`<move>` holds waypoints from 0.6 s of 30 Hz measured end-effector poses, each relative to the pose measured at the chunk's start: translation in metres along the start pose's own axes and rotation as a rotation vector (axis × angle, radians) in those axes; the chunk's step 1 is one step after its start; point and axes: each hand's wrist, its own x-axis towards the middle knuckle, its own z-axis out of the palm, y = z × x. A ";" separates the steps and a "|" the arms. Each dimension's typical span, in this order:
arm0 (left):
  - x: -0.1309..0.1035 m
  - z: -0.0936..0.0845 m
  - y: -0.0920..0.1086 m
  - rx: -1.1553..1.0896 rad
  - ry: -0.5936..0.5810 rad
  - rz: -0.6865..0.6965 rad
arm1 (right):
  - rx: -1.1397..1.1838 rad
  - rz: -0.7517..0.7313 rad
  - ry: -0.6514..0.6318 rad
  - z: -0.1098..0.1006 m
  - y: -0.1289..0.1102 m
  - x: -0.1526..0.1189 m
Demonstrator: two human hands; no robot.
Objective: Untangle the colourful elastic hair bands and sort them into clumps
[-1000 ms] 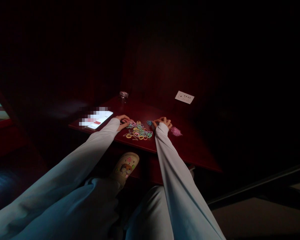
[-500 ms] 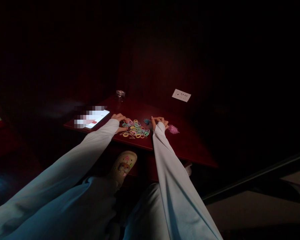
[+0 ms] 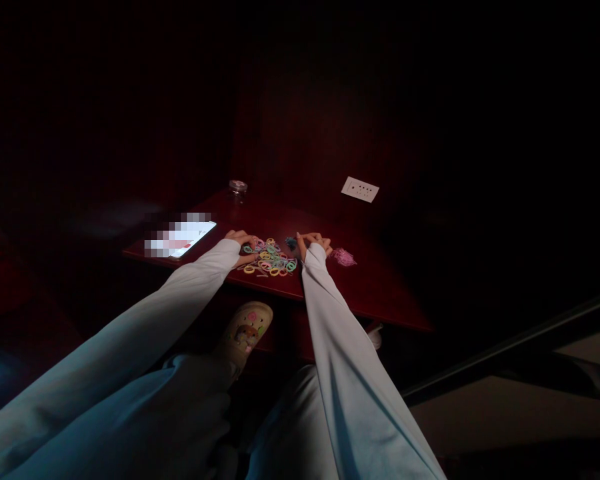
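Note:
A loose pile of small coloured bands [image 3: 270,259], yellow, pink, green and grey, lies on the dark red table [image 3: 375,287]. At the pile's left side is my left hand [image 3: 240,247], thumb and fingers spread apart and touching its edge. My right hand [image 3: 311,243] is to the right of the pile, its index finger and thumb apart beside a small blue-green bunch of bands [image 3: 291,243]. Just right of that hand lies a pink bunch of bands [image 3: 345,257].
A lit phone [image 3: 195,239] lies at the table's left, and a clear lidded jar [image 3: 238,191] stands at the back left. A white socket plate [image 3: 361,189] is on the wall behind. Below the front edge is a beige clog [image 3: 250,325].
My right hand has shifted slightly left, closer to the blue-green bunch. My left hand has stayed by the pile. The whole view has moved a little.

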 end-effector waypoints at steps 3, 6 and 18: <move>0.001 0.001 0.001 -0.002 -0.001 0.007 | -0.021 -0.018 -0.024 -0.003 0.000 -0.001; 0.002 0.001 0.001 -0.004 -0.014 0.035 | -0.008 -0.045 -0.056 -0.005 -0.001 -0.001; 0.007 0.001 -0.010 -0.038 0.006 0.057 | -0.016 -0.121 -0.096 -0.012 -0.007 -0.006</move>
